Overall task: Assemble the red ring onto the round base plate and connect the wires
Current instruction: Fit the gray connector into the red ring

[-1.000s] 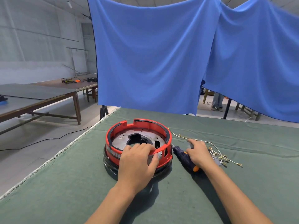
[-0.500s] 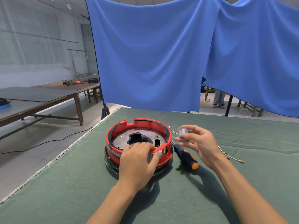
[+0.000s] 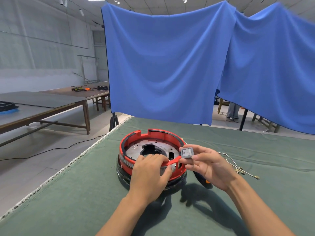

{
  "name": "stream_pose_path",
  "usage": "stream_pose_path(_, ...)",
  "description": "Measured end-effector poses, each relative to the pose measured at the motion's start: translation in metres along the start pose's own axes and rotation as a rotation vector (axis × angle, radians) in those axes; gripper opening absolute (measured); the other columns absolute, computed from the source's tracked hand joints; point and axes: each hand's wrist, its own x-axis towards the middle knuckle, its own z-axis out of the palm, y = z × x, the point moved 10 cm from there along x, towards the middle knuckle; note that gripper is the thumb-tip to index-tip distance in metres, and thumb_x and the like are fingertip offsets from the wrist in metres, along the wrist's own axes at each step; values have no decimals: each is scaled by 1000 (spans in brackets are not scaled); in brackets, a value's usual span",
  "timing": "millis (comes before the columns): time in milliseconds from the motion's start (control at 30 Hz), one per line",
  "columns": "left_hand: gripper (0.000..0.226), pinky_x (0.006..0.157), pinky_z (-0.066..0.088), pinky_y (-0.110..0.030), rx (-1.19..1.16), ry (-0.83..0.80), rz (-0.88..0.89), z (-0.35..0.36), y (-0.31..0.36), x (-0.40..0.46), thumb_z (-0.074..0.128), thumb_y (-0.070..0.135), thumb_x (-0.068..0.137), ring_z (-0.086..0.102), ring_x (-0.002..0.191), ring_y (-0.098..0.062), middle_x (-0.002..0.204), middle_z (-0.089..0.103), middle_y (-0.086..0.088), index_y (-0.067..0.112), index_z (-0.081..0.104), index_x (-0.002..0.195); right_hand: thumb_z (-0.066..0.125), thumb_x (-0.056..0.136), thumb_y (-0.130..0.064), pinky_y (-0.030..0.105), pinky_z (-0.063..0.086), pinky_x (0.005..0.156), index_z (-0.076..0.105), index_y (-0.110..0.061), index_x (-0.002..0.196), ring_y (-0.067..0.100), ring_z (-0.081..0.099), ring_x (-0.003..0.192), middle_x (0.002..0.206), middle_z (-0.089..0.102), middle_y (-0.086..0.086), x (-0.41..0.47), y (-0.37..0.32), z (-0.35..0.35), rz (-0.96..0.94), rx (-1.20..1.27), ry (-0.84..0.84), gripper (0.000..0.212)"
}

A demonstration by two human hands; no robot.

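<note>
Fingers of left hand (image 3: 150, 174) curl over near rim of red ring (image 3: 136, 165), which sits on round base plate (image 3: 136, 151) near counter's (image 3: 85, 193) left edge | right hand (image 3: 208, 165) pinches grey switch (image 3: 186, 152) just above ring's right side | wires (image 3: 238, 167) lie right

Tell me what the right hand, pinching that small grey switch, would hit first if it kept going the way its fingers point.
Probably the red ring: the right hand points left, switch leading, toward the ring's near-right rim. Depth is unclear.
</note>
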Motion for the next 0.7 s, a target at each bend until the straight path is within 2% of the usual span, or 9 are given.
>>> stream_pose_path(133,22,72,33,-23,-18,4,9,-3,-2,3,53,40,81,60,78,-9,83,68,13,26,68,87,73,66,6,25,56,56,62,4,109,20,67,68,87,67,15,3,6,-9,18,-68,80,44)
stream_pose_path(233,31,75,34,-24,-59,-8,1,-5,-11,5,46,45,80,60,80,-9,84,69,12,26,69,86,68,71,-4,22,52,49,65,2,101,17,66,61,83,68,13,5,7,-16,11,-89,155,31)
stream_pose_path(333,35,75,31,-24,-32,-8,23,-8,-16,7,41,46,77,60,77,-12,79,68,11,23,68,81,58,88,-9,23,53,45,66,0,95,23,71,64,92,73,17,5,7,-22,14,-171,226,14)
stream_pose_path(433,33,76,30,-24,-20,1,19,-11,-22,8,43,42,75,58,75,-14,74,66,10,19,67,77,53,95,-28,25,52,41,66,-4,88,29,71,61,86,74,17,5,7,-21,10,-336,280,29)
stream_pose_path(500,34,79,30,-24,-58,0,6,-12,-27,8,42,42,74,58,79,-12,77,67,11,19,67,79,57,90,-39,24,50,40,69,-9,83,26,71,60,84,75,12,7,6,-13,-5,-412,272,32)
stream_pose_path(567,32,81,30,-23,-103,-1,6,-14,-30,7,44,39,73,57,83,-9,80,67,13,21,69,81,65,74,-49,22,45,39,74,-16,72,15,64,53,74,73,0,6,1,-8,-42,-465,285,34)
stream_pose_path(633,25,84,30,-23,-134,-4,-4,-16,-33,6,49,30,71,54,86,-6,84,67,15,22,70,82,69,60,-57,20,34,37,73,-23,61,8,42,44,51,52,-7,5,-6,-7,-84,-534,308,35)
stream_pose_path(700,23,85,28,-23,-143,0,-24,-18,-37,6,52,23,68,51,88,-5,87,66,16,23,70,82,72,55,-58,20,28,36,73,-20,62,9,31,40,46,37,-5,4,-8,-6,-109,-514,286,39)
